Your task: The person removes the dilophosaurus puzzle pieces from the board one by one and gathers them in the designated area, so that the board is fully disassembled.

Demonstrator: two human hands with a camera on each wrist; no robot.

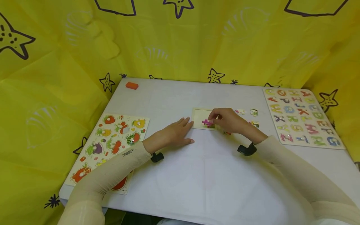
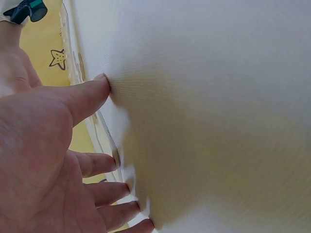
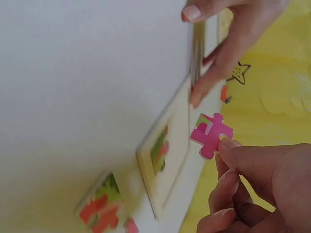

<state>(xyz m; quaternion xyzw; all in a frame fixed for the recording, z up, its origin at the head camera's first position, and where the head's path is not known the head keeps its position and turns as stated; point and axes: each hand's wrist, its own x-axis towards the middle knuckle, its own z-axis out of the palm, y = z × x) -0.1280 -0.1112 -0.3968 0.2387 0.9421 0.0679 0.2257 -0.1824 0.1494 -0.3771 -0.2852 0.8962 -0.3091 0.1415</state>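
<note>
My right hand point(image 1: 229, 120) pinches a pink jigsaw piece point(image 3: 213, 136) between thumb and finger, held above a shallow wooden puzzle tray point(image 1: 198, 116). One green and pink piece point(image 3: 159, 151) lies inside the tray near its corner. With fingers spread, my left hand point(image 1: 178, 132) rests on the table, its fingertips by the tray's left edge. The left wrist view shows the thumb point(image 2: 92, 97) and fingertips touching the white cloth. Several loose pieces point(image 1: 254, 112) lie right of the tray; one red and green piece point(image 3: 104, 206) is close to its near edge.
A fruit peg board point(image 1: 146, 125) lies at the left, partly under my left forearm. An alphabet board point(image 1: 305, 118) sits at the right edge. An orange block point(image 1: 132, 85) stands at the back left. Yellow curtains point(image 1: 180, 40) border the white table point(image 1: 180, 175).
</note>
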